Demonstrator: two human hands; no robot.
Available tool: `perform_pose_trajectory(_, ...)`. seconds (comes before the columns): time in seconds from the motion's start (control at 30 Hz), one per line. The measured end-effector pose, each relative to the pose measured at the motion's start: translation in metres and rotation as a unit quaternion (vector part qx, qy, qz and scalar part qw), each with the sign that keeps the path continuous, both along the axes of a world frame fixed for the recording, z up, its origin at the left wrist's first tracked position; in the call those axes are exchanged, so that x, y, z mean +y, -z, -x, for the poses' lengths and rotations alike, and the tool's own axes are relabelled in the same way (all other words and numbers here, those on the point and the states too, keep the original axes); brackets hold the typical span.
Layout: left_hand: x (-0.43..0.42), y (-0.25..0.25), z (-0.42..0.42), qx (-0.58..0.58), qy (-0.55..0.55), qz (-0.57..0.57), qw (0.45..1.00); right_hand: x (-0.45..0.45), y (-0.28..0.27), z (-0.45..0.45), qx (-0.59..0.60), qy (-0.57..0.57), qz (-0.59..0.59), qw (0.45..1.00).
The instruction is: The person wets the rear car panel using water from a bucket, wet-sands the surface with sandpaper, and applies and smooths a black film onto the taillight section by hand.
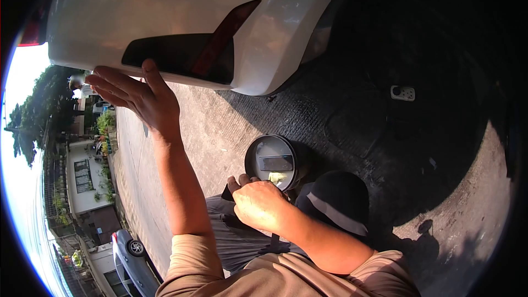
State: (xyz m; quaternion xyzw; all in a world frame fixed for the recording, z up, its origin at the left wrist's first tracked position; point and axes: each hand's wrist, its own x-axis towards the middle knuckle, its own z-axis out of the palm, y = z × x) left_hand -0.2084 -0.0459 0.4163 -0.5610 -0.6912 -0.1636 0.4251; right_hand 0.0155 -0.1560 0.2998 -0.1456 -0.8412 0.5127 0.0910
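Observation:
My left hand [137, 96] is raised with its fingers stretched out along the lower edge of the white car bumper [165, 16]. Its thumb lies by the black trim panel [165, 54], which a red reflector [220, 41] crosses. My right hand [257, 202] is low in front of my body, fingers curled. A small dark thing [226, 193] shows at its fingertips, too hidden to name. Just beyond that hand stands a black bucket [295, 160]. Inside it are a dark rectangular shape [276, 163] and a yellowish-green piece [276, 177], perhaps cloth or sponge.
Rough concrete ground [203, 115] lies under the car, partly in deep shadow. A pale oblong object with round holes [402, 93] is on the ground at right. A grey car [132, 264] is parked at lower left. A distant person [82, 85] stands by the street.

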Motion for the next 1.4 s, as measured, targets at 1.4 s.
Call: perform_pose_trajectory(1.4,0.011,-0.047,0.012,0.072,0.002,-0.008,0.997,0.012,0.001,0.013,-0.1,-0.055,0.002,0.993)
